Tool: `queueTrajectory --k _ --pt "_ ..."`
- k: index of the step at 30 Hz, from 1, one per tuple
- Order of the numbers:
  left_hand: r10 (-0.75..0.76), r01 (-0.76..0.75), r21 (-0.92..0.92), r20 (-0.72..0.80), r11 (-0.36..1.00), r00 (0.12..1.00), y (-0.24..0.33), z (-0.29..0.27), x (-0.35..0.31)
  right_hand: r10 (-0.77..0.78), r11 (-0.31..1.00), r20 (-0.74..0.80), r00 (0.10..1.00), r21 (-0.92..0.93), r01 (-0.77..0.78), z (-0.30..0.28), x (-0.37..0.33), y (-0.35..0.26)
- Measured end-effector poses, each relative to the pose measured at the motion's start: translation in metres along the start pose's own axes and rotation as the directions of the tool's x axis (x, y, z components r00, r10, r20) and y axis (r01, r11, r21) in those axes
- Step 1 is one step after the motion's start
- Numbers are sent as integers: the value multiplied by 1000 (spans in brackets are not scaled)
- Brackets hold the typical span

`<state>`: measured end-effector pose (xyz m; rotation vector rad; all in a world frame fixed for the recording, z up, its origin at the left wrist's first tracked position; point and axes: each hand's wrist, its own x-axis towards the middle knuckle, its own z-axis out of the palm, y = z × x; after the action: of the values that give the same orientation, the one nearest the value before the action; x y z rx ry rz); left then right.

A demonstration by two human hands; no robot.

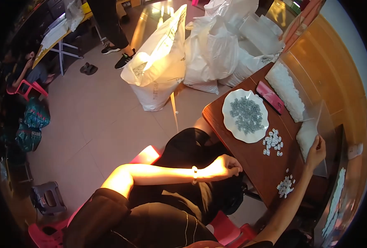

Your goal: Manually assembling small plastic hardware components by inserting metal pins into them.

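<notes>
My left hand (221, 168) is over my lap by the table's edge, its fingers curled together; whatever they hold, if anything, is too small to make out. At the table's right side my right hand (316, 153) pinches at a clear plastic bag (318, 113) with white contents low in it. Nearest to that hand on the table lies a pile of small white and clear pieces (285, 187). Farther off is a cluster of small white plastic parts (273, 141). A white scalloped plate (229, 127) carries many small grey-green pieces.
The brown wooden table (249, 161) also bears a pink phone (270, 96) and a filled clear bag (286, 87). Large white sacks (160, 68) stand on the floor beyond. At the upper left, a person's legs (111, 29) stand near a folding table (61, 39).
</notes>
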<state>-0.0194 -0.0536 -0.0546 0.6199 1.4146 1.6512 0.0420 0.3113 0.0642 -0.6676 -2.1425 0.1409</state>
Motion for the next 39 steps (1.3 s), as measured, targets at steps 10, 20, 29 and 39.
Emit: queueTrajectory --k 10,20,29,39 --pt "-64 66 -18 81 998 995 1 -5 -2 -161 950 305 939 306 64 40 -86 -58" --pt "-129 133 -26 134 991 983 -2 4 1 -167 967 428 888 249 63 19 -110 -75" --pt "-56 60 -28 117 998 992 -3 1 -4 -197 976 489 850 182 121 18 -123 -76" --pt "-45 38 91 81 995 996 -7 4 -2 -43 961 545 837 252 -115 19 -122 -84"
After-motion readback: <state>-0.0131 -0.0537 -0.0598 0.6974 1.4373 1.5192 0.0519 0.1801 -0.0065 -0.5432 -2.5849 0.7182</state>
